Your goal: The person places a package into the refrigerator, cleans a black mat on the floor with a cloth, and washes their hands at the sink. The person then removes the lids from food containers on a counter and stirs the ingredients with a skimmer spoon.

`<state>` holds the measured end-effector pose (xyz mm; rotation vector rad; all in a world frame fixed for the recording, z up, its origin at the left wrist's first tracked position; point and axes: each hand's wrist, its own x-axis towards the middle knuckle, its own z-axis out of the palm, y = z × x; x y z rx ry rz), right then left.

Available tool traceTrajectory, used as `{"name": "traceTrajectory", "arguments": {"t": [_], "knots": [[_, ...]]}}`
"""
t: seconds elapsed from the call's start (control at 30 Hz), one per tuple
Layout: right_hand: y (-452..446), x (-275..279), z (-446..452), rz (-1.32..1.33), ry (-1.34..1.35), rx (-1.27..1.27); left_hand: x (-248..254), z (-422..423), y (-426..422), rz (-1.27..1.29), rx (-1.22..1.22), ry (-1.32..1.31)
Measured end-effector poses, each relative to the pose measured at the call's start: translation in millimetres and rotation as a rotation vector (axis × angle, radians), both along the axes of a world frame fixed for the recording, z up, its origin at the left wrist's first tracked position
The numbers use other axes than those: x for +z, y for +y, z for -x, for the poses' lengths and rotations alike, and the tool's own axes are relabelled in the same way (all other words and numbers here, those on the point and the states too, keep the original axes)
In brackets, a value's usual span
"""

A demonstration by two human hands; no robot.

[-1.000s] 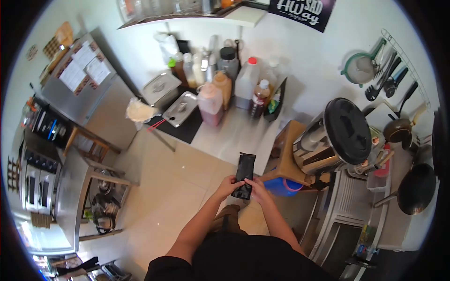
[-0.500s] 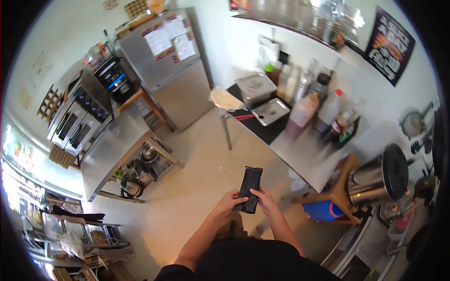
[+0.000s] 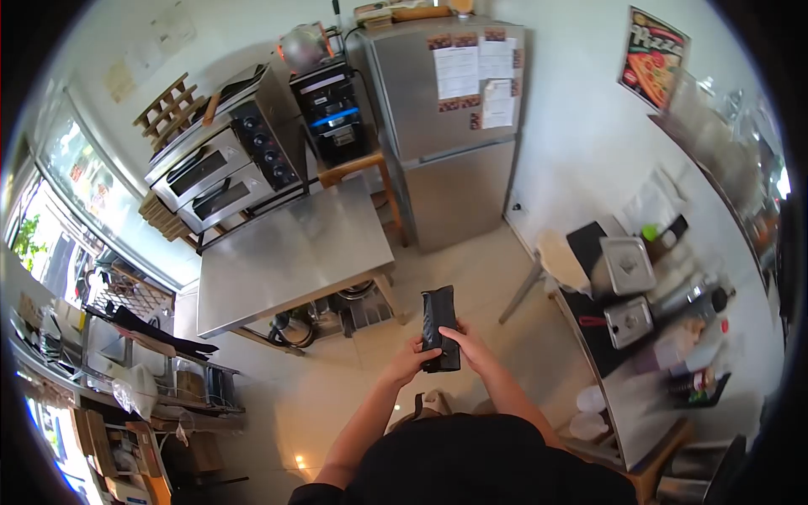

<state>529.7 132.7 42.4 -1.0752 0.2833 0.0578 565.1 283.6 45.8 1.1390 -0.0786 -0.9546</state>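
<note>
Packet [image 3: 438, 316], black, one: held in front of the body [image 3: 454, 463], above the floor [image 3: 337, 404]; its left edge gripped by the left hand [image 3: 411, 362], its right edge by the right hand [image 3: 470, 347], both thumbs [image 3: 449, 332] laid on its face; table [image 3: 295, 244], steel: placed beyond, left; oven [image 3: 223, 160]: set behind the table; fridge [image 3: 463, 198]: stood by the wall [image 3: 572, 151]; pans [image 3: 628, 265], lidded, two: set on the counter [image 3: 624, 404], right.
</note>
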Motion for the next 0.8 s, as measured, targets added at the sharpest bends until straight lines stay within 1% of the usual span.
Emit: {"name": "traceTrajectory", "arguments": {"t": [0.03, 0.13, 0.17, 0.27, 0.43, 0.53, 0.6, 0.67, 0.73, 0.77, 0.8], "knots": [[0, -1, -17, -0.004, 0.003, 0.013, 0, -16, 2, 0.032, 0.006, -0.005], [-15, -6, -66, 0.121, 0.004, 0.146, -1, -58, -8, 0.078, 0.043, 0.001], [-23, -8, -82, 0.121, 0.001, 0.153, -2, -69, -15, 0.091, 0.066, 0.017], [-55, -20, -129, 0.121, 0.208, 0.093, -10, -113, -40, 0.102, 0.107, 0.040], [-132, -58, -234, 0.227, 0.165, 0.098, -26, -190, -92, 0.072, 0.181, 0.059], [-178, -81, -311, 0.635, 0.106, 0.041, -29, -246, -128, 0.049, 0.248, 0.033], [-200, -57, -358, 0.631, 0.000, 0.025, -35, -273, -140, 0.020, 0.318, 0.019], [-223, -81, -419, 0.997, -0.192, -0.071, -33, -296, -151, -0.021, 0.342, 0.035], [-226, -61, -464, 1.244, -0.101, -0.042, -30, -318, -165, -0.058, 0.393, 0.035], [-224, -64, -487, 1.238, -0.084, -0.040, -33, -327, -170, -0.066, 0.386, 0.048], [-221, -70, -512, 1.356, -0.103, -0.015, -38, -336, -173, -0.071, 0.408, 0.070]]}}
